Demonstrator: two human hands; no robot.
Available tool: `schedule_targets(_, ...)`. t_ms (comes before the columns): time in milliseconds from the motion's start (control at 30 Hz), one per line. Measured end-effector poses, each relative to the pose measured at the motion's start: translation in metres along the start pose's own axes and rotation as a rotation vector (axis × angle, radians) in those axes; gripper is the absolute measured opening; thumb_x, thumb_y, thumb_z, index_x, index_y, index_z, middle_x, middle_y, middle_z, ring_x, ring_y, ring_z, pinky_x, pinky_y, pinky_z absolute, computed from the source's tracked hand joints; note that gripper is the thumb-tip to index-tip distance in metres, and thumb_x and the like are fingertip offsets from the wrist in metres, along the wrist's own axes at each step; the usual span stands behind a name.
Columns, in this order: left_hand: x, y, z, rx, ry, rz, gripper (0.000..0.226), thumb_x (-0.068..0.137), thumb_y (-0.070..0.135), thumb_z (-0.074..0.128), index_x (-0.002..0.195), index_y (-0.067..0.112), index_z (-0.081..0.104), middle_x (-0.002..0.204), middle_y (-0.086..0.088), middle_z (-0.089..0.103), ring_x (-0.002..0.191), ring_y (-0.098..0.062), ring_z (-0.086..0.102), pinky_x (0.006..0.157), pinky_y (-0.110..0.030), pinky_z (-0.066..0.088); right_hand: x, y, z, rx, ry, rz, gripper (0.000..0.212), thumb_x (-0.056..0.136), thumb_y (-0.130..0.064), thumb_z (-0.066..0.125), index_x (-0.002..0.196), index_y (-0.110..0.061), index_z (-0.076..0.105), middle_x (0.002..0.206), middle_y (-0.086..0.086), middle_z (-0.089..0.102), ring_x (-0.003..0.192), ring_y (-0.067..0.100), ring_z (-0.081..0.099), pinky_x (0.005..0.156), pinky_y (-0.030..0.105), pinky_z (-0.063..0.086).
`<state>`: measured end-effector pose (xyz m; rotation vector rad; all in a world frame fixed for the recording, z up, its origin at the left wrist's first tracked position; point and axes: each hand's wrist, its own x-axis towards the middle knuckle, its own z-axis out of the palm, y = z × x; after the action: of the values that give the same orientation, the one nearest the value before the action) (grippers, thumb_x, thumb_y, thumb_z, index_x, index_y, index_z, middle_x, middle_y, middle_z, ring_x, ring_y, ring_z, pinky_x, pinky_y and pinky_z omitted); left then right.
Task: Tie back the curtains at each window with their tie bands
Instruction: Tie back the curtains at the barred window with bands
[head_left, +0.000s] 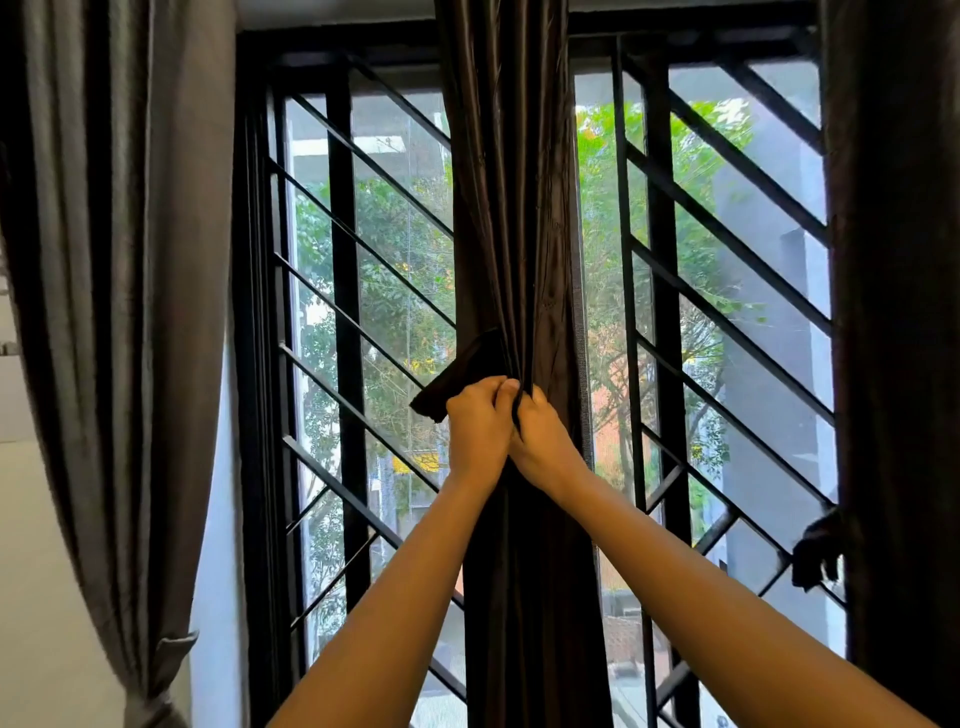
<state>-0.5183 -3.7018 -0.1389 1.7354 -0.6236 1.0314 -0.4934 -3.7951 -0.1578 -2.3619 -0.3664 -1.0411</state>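
Mid-frame, left hand (480, 431) and right hand (545, 441) grip the band (462, 371) round the curtain (514, 208), fingers (491, 388) curled. Tying seems under way; next, cinch it snug.

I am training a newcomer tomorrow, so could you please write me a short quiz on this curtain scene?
1. True or false: the left hand and right hand meet at the middle curtain, gripping its band.
2. The grey curtain is: A) hanging loose; B) gathered low down; C) lying on the floor.
3. Fill in: a dark knot hangs at the edge of the ____ curtain.
Key: 1 true; 2 B; 3 right.
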Motion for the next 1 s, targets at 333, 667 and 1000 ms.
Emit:
schedule_targets(333, 0.004, 0.001, -0.004, 0.181, 0.038, 0.034, 0.020, 0.091, 0.010, 0.051, 0.087, -0.004, 0.065, 0.073, -0.019, 0.065, 0.067, -0.031, 0.064, 0.060, -0.040, 0.052, 0.008, 0.018, -0.016, 0.006, -0.231, -0.078, 0.049, 0.100, -0.016, 0.037, 0.146, -0.005, 0.025, 0.146, 0.019, 0.025, 0.138, 0.034, 0.025, 0.118, 0.037, 0.018)
schedule_targets(667, 0.001, 0.001, 0.001, 0.142, -0.001, 0.026, 0.028, 0.093, 0.015, 0.053, 0.114, 0.001, 0.067, 0.102, -0.017, 0.071, 0.094, -0.025, 0.068, 0.079, -0.023, 0.052, 0.008, 0.018, -0.006, -0.222, -0.335, -0.117, 0.073, 0.094, -0.021, 0.044, 0.152, -0.013, 0.000, 0.158, 0.017, -0.003, 0.143, 0.043, -0.002, 0.118, 0.044, 0.007)
schedule_targets(1000, 0.005, 0.008, 0.004, 0.270, -0.017, 0.063, 0.031, 0.094, 0.031, 0.056, 0.085, 0.003, 0.065, 0.075, -0.015, 0.066, 0.072, -0.029, 0.065, 0.059, -0.030, 0.048, -0.008, 0.008, -0.013, -0.368, -0.290, -0.180, 0.070, 0.094, -0.022, 0.038, 0.149, -0.001, 0.001, 0.154, 0.027, 0.005, 0.132, 0.041, 0.029, 0.109, 0.044, 0.031)
